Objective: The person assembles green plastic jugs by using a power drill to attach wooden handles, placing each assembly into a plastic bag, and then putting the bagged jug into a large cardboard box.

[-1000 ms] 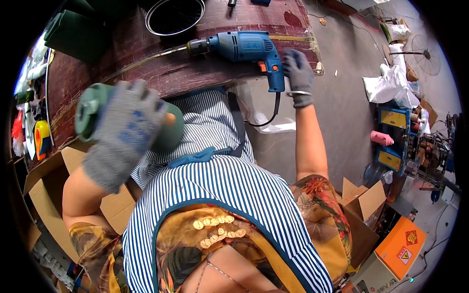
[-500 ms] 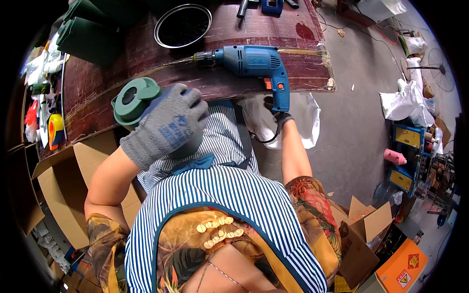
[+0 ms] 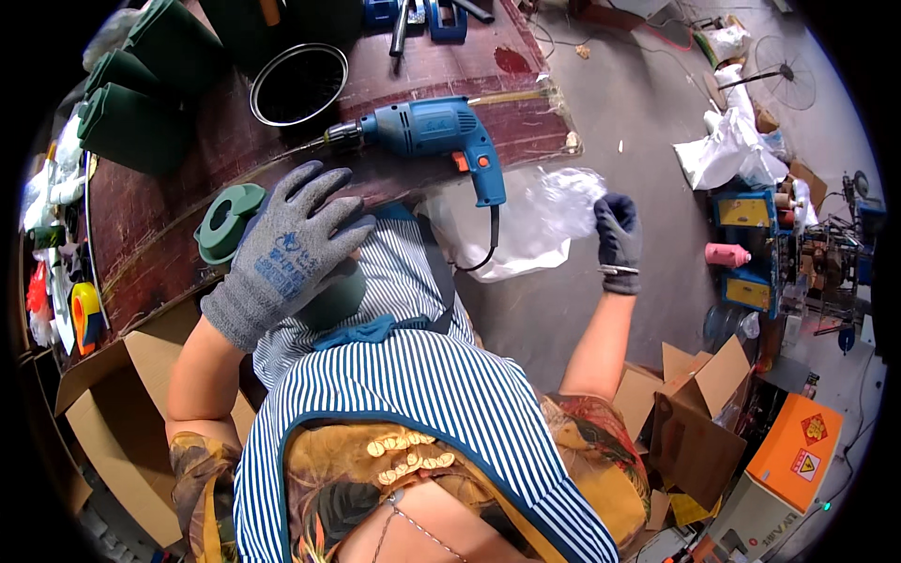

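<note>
My left hand, in a grey knitted glove, lies over a dark green container. Its fingers are spread, and its palm hides the container's middle. The container's lighter green top, with a round opening, shows beside the table edge; its rounded body rests at my lap. My right hand, in a dark grey glove, is out to the right, closed on the edge of a clear plastic bag. A blue electric drill with an orange trigger lies on the table between my hands, its bit pointing left.
The dark red table carries a round black bowl and several green containers. Open cardboard boxes stand at the lower right, another at the lower left. A fan and a blue cabinet are farther right.
My right hand has left the drill's handle and moved right to the plastic bag. My left hand's fingers have spread. The green container's top has turned, and the view has shifted.
</note>
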A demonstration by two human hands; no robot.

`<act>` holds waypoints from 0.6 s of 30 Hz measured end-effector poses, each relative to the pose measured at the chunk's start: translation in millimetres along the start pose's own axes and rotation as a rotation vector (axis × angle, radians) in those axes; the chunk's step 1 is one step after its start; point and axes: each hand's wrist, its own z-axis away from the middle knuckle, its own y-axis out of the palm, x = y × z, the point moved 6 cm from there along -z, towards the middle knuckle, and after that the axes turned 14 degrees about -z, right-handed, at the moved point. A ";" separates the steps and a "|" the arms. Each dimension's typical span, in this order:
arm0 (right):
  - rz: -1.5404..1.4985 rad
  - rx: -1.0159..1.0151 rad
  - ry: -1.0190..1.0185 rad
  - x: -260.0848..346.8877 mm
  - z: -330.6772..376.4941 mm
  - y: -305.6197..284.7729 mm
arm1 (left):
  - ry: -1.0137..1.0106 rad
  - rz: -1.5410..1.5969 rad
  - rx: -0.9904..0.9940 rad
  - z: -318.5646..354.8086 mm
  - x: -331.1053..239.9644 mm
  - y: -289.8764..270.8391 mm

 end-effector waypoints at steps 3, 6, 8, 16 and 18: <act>0.028 0.038 -0.119 23.2 -1.7 2.2 | -0.032 0.074 -0.076 3.2 -4.1 -15.7; 0.001 0.035 -0.177 32.1 -7.8 16.9 | -0.118 0.207 -0.284 -2.6 -3.8 -36.8; -0.051 0.048 -0.248 43.9 -3.2 38.6 | -0.163 0.429 -0.296 -8.7 -9.4 -36.7; 0.060 0.145 -0.657 131.9 61.8 222.0 | -0.332 1.383 -0.309 -69.1 -42.6 -16.9; 0.070 0.308 -0.555 133.4 77.6 254.8 | -0.338 1.325 -0.322 -77.3 -36.6 4.8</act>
